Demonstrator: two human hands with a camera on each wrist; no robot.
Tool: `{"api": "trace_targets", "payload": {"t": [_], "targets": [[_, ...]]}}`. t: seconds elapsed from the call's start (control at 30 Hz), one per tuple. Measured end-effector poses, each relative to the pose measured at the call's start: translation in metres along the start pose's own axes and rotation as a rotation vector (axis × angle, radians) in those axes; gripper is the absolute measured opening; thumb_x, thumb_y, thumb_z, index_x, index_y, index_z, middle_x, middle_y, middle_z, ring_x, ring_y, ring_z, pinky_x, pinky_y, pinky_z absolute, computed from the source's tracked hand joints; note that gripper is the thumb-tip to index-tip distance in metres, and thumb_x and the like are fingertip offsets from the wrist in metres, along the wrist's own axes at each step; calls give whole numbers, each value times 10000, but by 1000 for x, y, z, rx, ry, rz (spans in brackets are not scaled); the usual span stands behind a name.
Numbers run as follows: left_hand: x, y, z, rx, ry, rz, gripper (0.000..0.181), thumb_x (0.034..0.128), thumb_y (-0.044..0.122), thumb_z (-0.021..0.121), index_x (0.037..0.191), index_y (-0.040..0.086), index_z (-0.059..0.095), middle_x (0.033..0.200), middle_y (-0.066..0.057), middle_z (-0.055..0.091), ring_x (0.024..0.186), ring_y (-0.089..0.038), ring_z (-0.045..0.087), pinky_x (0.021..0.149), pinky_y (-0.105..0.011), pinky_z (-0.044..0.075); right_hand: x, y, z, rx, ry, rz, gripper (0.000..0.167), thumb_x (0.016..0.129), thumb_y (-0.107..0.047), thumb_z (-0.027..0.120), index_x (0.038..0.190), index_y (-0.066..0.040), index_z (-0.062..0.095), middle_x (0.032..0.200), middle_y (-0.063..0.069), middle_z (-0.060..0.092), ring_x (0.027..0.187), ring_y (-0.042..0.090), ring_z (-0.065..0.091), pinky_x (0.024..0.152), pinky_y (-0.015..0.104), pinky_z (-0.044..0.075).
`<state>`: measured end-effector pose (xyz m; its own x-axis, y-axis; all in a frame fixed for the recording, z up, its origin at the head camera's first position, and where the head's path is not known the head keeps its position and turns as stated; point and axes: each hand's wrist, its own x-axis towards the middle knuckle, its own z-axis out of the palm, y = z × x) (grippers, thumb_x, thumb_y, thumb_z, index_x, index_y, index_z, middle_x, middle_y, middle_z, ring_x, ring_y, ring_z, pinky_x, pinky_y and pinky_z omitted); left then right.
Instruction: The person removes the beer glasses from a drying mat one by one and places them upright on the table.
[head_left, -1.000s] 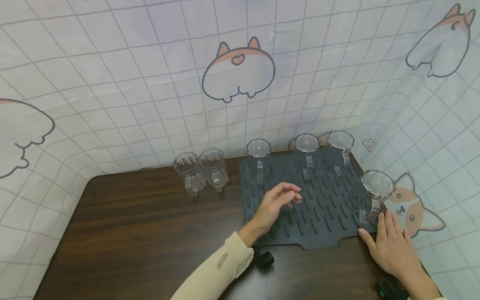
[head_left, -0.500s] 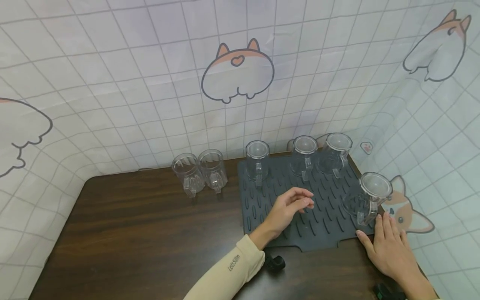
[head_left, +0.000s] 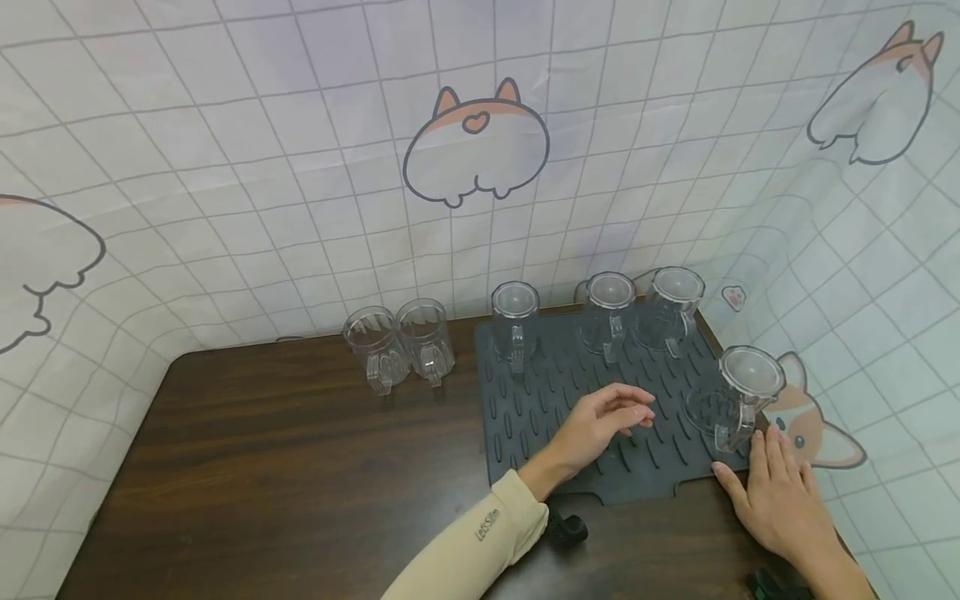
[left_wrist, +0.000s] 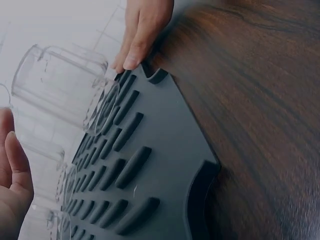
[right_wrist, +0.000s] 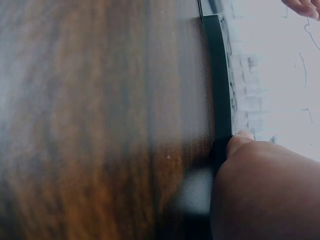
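In the head view the left hand hangs over the dark ridged mat, fingers loosely bent and holding nothing. The right hand lies flat with straight fingers at the mat's front right corner. Just behind its fingertips a clear glass mug stands upside down on the mat. Three more mugs stand inverted along the mat's back: one at the left, one further right, one near the back right corner. The left wrist view shows the right hand touching the mat's corner.
Left of the mat, two clear mugs stand side by side with open rims up on the brown table. A grid-patterned sheet with cartoon animals rises behind and to the right.
The left hand has moved to the right over the mat, holding nothing. The right hand keeps its place at the mat's corner, and the mugs stand as before.
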<state>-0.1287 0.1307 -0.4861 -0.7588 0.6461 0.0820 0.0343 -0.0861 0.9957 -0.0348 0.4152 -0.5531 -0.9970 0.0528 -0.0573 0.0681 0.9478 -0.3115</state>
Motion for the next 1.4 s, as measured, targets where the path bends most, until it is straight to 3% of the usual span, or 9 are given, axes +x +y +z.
{"api": "trace_targets", "payload": {"t": [0.27, 0.43, 0.57, 0.73, 0.97, 1.4], "targets": [[4, -7, 10, 10, -63, -11, 363, 1086, 222, 513, 1398, 49, 581, 1338, -251, 660, 1114, -2, 679, 1038, -478, 551, 1, -1, 1, -4, -17, 14, 914, 1104, -555, 308, 1544, 219, 100, 1608, 474, 15, 1534, 613, -10, 1130, 819, 105], [7, -10, 16, 22, -103, -39, 396, 1094, 243, 502, 1443, 61, 550, 1384, -202, 654, 1177, -16, 673, 1051, -377, 558, 1, -1, 1, 1, -19, 19, 917, 1103, -557, 307, 1546, 217, 92, 1614, 467, 2, 1535, 611, -19, 1137, 822, 89], [7, -12, 21, 0, -103, -60, 393, 1093, 236, 500, 1443, 65, 552, 1398, -196, 650, 1186, -22, 672, 1038, -286, 549, 2, -1, 2, -22, -30, 3, 919, 1103, -560, 308, 1540, 224, 107, 1609, 473, 17, 1530, 618, 16, 1140, 815, 125], [11, -10, 32, 3, -123, -70, 393, 1085, 240, 512, 1451, 104, 558, 1419, -166, 649, 1200, 11, 654, 1015, -180, 515, 2, 2, 1, -23, -44, -4, 913, 1109, -547, 293, 1537, 231, 78, 1604, 475, -25, 1529, 615, -30, 1152, 818, 81], [16, -8, 47, 64, -169, -70, 426, 1082, 258, 529, 1486, 121, 532, 1440, -112, 646, 1219, 55, 612, 1029, -155, 500, 0, 2, -2, -22, -40, -4, 901, 1112, -534, 297, 1538, 228, 73, 1605, 471, -25, 1527, 616, -34, 1161, 814, 66], [21, -14, 58, 152, -124, -120, 430, 1065, 332, 559, 1465, 174, 549, 1392, 62, 669, 1207, 62, 613, 1010, -162, 509, -1, 0, -2, -17, -41, -6, 890, 1116, -523, 299, 1533, 236, 91, 1600, 479, -8, 1518, 635, 26, 1164, 812, 57]]}}
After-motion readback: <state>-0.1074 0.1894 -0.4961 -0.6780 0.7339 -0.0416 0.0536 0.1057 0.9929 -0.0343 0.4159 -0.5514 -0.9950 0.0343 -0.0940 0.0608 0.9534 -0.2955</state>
